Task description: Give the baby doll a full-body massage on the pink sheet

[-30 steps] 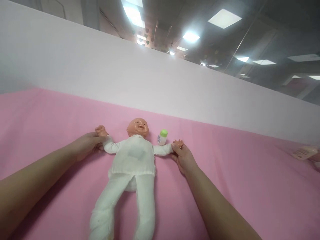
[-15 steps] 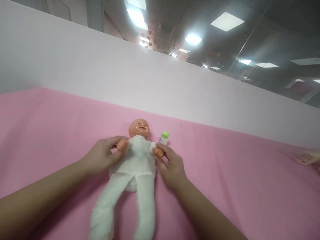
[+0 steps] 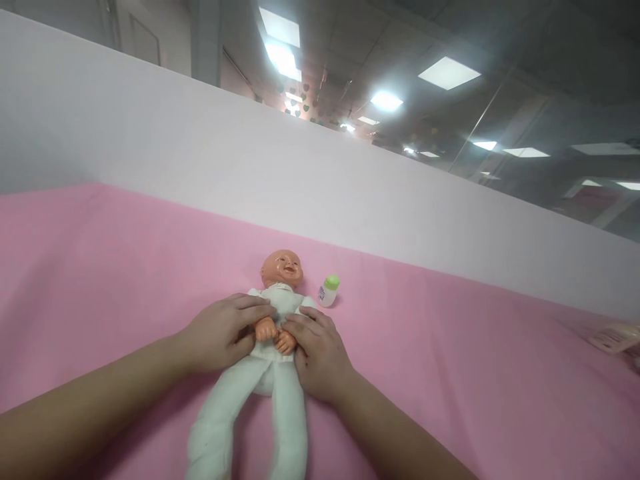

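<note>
Head view shows the doll point(image 3: 273, 347) lying on its back on the pink sheet point(image 3: 100, 267), its head toward the white partition point(image 3: 200, 147) and its white-clothed legs running down toward me. My left hand point(image 3: 223, 333) is curled around the doll's arm on that side, fingers over the sleeve, and my right hand point(image 3: 317, 353) does the same on the other side, so both of its small fists point(image 3: 274, 333) sit together over the belly, touching or nearly so. Both grips are closed on the arms, not clamped hard as far as I can judge. To do this well, I think I should keep my thumbs and fingers on the forearms rather than on the fists, press evenly from both sides so the torso does not roll, and keep the arms low against the white top so the cloth does not bunch. A small bottle point(image 3: 329, 291) with a green cap stands just beside the doll's head, on my right-hand side; my right wrist should stay clear of it. Farther from the doll, at the sheet's right edge, lies a pale object point(image 3: 613, 335) that I cannot make out.
</note>
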Demonstrator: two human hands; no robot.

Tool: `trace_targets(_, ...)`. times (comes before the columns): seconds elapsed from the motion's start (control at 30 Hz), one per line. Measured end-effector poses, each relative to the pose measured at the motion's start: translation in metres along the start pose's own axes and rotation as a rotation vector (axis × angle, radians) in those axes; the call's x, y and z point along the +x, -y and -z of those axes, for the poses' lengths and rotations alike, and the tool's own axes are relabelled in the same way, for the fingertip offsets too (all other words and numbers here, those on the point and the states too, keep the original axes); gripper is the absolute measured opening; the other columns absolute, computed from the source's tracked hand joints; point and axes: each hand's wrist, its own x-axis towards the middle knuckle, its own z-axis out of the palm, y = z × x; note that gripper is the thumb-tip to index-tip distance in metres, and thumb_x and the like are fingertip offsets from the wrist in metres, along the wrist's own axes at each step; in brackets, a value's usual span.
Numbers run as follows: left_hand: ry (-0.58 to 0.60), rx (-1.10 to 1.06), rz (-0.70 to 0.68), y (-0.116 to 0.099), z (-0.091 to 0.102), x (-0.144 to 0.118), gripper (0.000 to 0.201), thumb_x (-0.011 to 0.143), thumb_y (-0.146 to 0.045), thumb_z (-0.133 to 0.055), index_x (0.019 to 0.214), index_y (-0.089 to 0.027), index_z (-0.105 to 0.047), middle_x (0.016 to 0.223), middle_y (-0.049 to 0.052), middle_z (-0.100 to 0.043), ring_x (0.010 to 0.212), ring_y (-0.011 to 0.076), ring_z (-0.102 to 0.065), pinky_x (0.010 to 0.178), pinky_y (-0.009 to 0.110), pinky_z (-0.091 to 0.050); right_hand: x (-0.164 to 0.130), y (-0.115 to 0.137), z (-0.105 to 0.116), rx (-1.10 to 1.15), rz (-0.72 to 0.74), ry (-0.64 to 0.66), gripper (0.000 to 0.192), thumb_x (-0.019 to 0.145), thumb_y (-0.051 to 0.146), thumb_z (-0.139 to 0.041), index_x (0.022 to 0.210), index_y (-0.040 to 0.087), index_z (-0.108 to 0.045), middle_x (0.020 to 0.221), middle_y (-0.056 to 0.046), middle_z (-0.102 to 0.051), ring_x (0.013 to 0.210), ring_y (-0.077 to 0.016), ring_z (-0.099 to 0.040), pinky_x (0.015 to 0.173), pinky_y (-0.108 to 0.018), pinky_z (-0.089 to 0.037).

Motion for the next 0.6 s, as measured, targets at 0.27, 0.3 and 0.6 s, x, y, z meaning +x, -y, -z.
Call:
trace_targets(0.27,-0.280,-0.307,0.517,0.017,-0.005,0.006,0.037,0.090,-0.051,-0.055,0.114,-0.026,-0.065,0.107,0.005,-0.075,0.098,0.0293,-0.069,0.084,0.037,-0.053,0.002,-0.027,0.009,0.410,-0.420,-0.215,0.043,0.087,0.025,-0.063,0.130,0.026,-0.064,0.131,-0.009,-0.067,0.122,-0.0295,-0.062,0.108,-0.052,-0.049)
trace_targets(0.3,-0.329,-0.351,0.613,0.023,-0.005,0.007,0.036,0.089,-0.053,-0.055,0.111,-0.025,-0.065,0.102,0.004,-0.075,0.094,0.0288,-0.069,0.080,0.036,-0.053,0.003,-0.035,0.010,0.504,-0.534,-0.260,0.043,0.088,0.031,-0.064,0.131,0.025,-0.063,0.127,-0.009,-0.069,0.116,-0.0285,-0.065,0.104,-0.049,-0.053)
trace_targets(0.6,-0.670,-0.837,1.072,0.087,-0.008,0.005,0.026,0.075,-0.037,-0.072,0.089,-0.019,-0.060,0.082,0.007,-0.069,0.081,0.0294,-0.071,0.070,0.039,-0.060,-0.005,-0.102,0.013,1.089,-1.132,-0.556,0.063,0.077,0.029,-0.076,0.134,0.024,-0.049,0.118,-0.011,-0.068,0.101,-0.0279,-0.072,0.085,-0.049,-0.063)
